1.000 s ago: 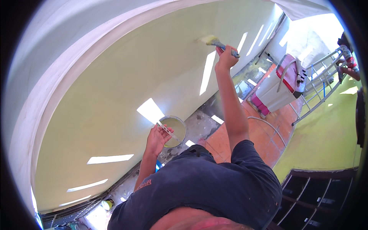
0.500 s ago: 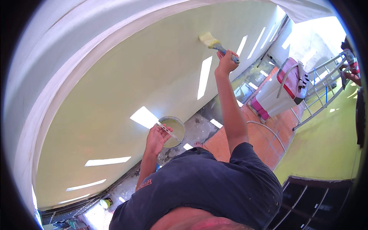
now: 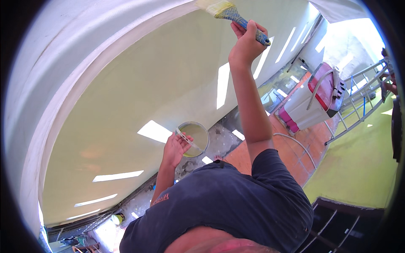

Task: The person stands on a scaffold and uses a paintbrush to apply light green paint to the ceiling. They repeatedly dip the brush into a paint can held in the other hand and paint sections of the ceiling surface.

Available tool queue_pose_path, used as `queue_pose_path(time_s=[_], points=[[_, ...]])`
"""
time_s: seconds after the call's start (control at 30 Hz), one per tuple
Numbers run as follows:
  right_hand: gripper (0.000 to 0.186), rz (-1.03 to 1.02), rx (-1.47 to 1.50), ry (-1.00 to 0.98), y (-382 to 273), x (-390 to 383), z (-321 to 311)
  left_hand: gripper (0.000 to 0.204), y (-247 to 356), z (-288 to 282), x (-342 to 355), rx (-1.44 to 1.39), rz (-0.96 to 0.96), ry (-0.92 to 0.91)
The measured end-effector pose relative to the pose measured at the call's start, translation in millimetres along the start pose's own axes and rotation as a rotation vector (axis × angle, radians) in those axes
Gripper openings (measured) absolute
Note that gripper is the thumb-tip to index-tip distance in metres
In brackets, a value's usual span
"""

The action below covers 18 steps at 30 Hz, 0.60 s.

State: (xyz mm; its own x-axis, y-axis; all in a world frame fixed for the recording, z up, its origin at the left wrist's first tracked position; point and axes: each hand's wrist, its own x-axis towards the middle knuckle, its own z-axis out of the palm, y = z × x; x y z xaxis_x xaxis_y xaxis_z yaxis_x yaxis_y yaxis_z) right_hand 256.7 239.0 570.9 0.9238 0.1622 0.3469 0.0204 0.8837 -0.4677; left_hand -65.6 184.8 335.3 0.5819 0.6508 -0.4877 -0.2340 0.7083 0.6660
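Observation:
My right hand point(image 3: 248, 45) is raised high against the pale green wall point(image 3: 168, 71), its fingers closed round the blue, paint-spattered handle of a wide paintbrush point(image 3: 231, 12). The yellowish bristles are at the top of the view, by the white curved edge above the wall. Lower down, my left hand point(image 3: 179, 148) has its fingers hooked under the flat pale handle of a round paint bucket point(image 3: 206, 134), which hangs close to the wall. Greenish-yellow paint shows inside the bucket.
A white and pink washing machine point(image 3: 310, 101) stands at right on orange tiles, with a grey hose point(image 3: 301, 146) on the floor. Behind it are a metal ladder point(image 3: 358, 120) and, at the rim, another person's arm. A small yellow-green container point(image 3: 118, 219) stands at lower left.
My right hand has moved up with the paintbrush, from mid-wall to the white curved edge. The bucket in my left hand has come up slightly and shows larger.

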Motion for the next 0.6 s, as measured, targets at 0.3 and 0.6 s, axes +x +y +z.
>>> queue_pose_path(time_s=[0.3, 0.6], points=[[0.018, 0.163, -0.046, 0.156, 6, -29, -41, 0.053, -4, 7, 7, -0.005, 0.001, 0.013], [0.018, 0.196, -0.110, 0.151, 66, -35, -100, 0.053, -4, 7, 12, 0.019, -0.001, 0.035]])
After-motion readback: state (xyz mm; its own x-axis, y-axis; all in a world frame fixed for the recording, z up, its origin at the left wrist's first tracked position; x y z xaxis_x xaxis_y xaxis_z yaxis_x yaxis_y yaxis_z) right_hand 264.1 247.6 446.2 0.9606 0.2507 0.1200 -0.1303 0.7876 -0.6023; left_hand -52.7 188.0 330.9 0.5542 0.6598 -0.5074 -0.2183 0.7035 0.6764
